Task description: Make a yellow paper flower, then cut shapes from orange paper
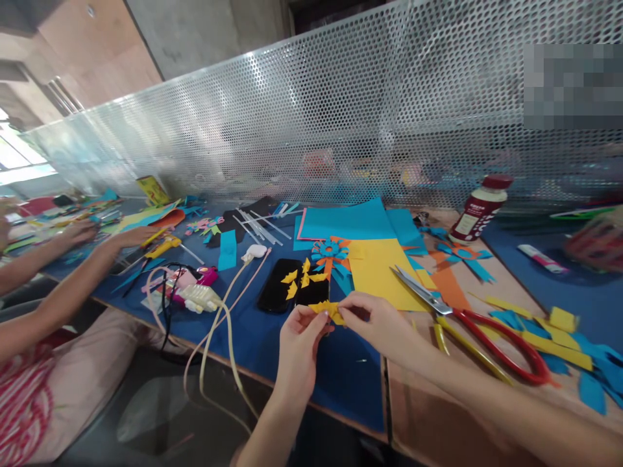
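Observation:
Between my two hands is a small piece of cut yellow paper [325,307] with a jagged edge, held over the table's front part. My left hand [304,337] pinches it from the left with thumb and finger. On its right end, the fingertips of my right hand [367,318] are closed too. Just beyond, several small yellow paper cutouts [306,275] lie on and around two dark phones [278,285]. A blue paper flower [329,251] with an orange stem rests behind them, beside a yellow paper sheet [382,272].
Red-handled scissors [501,337] and yellow-handled pliers [474,350] lie right of my hands. Blue sheets [345,220] lie behind. A bottle [481,207] stands at the back right. Left are cables [228,324], a yellow glue gun [163,248] and another person's arms [73,292]. Perforated metal [292,123] borders the back.

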{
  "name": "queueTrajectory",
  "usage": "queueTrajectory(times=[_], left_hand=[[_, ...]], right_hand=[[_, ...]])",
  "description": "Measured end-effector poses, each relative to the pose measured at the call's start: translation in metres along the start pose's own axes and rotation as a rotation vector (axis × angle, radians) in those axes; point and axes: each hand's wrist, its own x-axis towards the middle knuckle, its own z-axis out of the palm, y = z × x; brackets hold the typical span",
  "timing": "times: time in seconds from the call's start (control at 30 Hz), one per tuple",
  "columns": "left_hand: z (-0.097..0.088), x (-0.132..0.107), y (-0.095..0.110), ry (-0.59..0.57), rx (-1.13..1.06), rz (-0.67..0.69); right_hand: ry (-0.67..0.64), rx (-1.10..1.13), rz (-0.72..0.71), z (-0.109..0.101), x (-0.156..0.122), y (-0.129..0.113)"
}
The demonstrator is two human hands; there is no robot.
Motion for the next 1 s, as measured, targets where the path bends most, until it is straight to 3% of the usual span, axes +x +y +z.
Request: queueTrajectory(times=[0.17,0.37,1.0], left_hand=[[0.0,-0.001,0.0,0.027,-0.031,0.043],[0.001,0.0,0.002,-0.018,-0.08,0.026],[-0.002,0.0,-0.001,-0.04,-0.036,-0.005]], right_hand=[[-0.067,0.211,0.086,0.011,-0.006,0.0],[-0.029,0.326,0.151,0.015,-0.006,0.007],[0.029,0.466,0.205,0.014,-0.002,0.008]])
